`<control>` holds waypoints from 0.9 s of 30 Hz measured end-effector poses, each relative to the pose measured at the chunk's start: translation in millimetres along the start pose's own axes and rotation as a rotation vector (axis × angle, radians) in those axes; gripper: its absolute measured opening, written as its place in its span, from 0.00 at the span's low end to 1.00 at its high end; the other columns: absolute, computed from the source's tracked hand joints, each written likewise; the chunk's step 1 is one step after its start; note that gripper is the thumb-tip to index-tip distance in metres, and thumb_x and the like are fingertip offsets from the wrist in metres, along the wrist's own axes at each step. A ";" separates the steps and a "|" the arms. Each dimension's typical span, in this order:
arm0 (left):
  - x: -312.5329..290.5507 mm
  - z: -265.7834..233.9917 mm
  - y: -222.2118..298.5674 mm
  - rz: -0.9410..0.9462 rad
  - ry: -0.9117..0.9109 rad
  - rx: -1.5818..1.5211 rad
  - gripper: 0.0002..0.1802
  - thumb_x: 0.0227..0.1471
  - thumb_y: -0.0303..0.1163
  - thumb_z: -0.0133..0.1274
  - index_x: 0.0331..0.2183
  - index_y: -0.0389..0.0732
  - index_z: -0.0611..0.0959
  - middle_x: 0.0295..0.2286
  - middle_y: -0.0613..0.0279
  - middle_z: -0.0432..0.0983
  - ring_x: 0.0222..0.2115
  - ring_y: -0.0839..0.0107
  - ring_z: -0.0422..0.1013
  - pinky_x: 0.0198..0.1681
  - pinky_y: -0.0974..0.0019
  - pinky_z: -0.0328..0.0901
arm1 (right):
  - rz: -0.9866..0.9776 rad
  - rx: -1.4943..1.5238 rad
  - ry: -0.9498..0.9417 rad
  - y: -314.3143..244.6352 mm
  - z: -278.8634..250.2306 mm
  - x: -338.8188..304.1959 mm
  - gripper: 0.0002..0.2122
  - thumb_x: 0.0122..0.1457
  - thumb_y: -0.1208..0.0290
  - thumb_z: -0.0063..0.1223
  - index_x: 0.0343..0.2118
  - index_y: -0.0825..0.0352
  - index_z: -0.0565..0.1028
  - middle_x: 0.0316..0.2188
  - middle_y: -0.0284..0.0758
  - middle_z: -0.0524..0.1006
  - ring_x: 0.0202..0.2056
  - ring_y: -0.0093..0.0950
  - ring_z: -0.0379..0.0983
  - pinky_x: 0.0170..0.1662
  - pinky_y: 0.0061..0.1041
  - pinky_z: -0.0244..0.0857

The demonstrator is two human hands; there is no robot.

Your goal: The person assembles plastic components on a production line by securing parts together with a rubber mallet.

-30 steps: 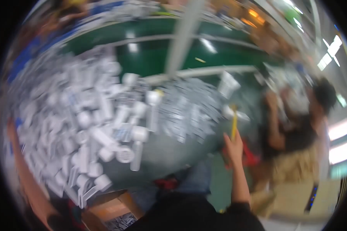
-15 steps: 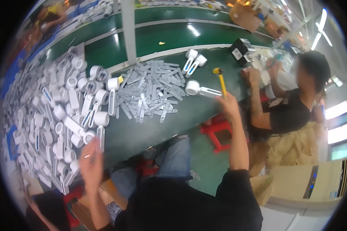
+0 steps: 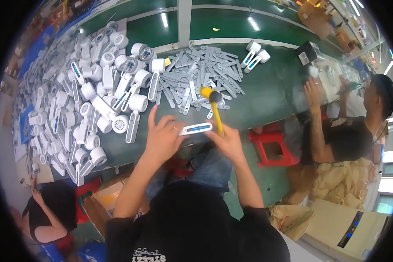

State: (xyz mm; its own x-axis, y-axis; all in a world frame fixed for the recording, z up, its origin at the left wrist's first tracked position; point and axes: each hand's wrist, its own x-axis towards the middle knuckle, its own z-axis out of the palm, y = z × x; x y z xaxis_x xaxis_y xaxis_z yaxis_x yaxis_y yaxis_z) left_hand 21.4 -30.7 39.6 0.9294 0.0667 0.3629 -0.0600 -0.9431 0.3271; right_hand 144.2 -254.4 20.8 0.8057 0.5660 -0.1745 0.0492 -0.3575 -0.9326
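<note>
Above the table's near edge, my left hand (image 3: 162, 137) grips the left end of a white slotted handle piece (image 3: 196, 129) with a blue strip showing in its slot. Any head on that piece is hidden behind my fingers. My right hand (image 3: 229, 142) is closed round the yellow shaft of a small hammer (image 3: 217, 111), its yellow-and-black head pointing up and away from me. Fingertips of that same hand touch the right end of the handle piece. Beyond the hammer lies a pile of flat grey strips (image 3: 201, 72).
White round-headed pieces with slotted handles (image 3: 89, 94) heap over the table's left side. Two similar pieces (image 3: 256, 56) lie at the far right, near a black box (image 3: 310, 54). A co-worker (image 3: 345, 135) sits at right beside a red stool (image 3: 273, 148). A post (image 3: 184, 24) rises behind the table.
My left hand came from the left heap to the middle. My right hand moved left with the hammer. The handle piece is now between my hands; the single white piece at right is gone from its spot.
</note>
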 end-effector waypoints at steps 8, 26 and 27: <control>62.6 34.7 15.3 -0.160 -0.095 -0.009 0.25 0.49 0.53 0.70 0.37 0.40 0.89 0.35 0.59 0.83 0.44 0.59 0.77 0.52 0.51 0.67 | 0.104 0.257 0.264 12.8 -58.2 -24.2 0.20 0.67 0.69 0.64 0.60 0.68 0.77 0.17 0.21 0.69 0.13 0.12 0.61 0.16 0.19 0.55; 11.8 -7.4 13.1 0.022 0.210 -0.115 0.19 0.47 0.37 0.71 0.42 0.43 0.86 0.44 0.61 0.83 0.46 0.57 0.77 0.54 0.53 0.68 | 0.149 0.292 0.172 -16.9 -6.0 -26.2 0.11 0.68 0.66 0.64 0.46 0.69 0.84 0.20 0.24 0.74 0.13 0.12 0.61 0.15 0.18 0.53; 2.0 -12.1 5.8 -0.043 0.232 -0.004 0.21 0.46 0.38 0.72 0.42 0.43 0.86 0.45 0.60 0.83 0.49 0.56 0.76 0.58 0.51 0.66 | 0.158 0.311 0.175 -17.6 -9.8 -26.8 0.11 0.68 0.66 0.65 0.46 0.68 0.85 0.19 0.24 0.74 0.14 0.12 0.62 0.16 0.18 0.53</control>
State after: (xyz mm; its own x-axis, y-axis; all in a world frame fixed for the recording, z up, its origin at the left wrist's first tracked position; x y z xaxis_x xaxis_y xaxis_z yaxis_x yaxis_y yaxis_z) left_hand 18.5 -32.1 52.8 0.8225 0.1805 0.5393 -0.0240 -0.9365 0.3499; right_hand 127.5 -270.6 45.0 0.8790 0.3771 -0.2916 -0.2425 -0.1729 -0.9546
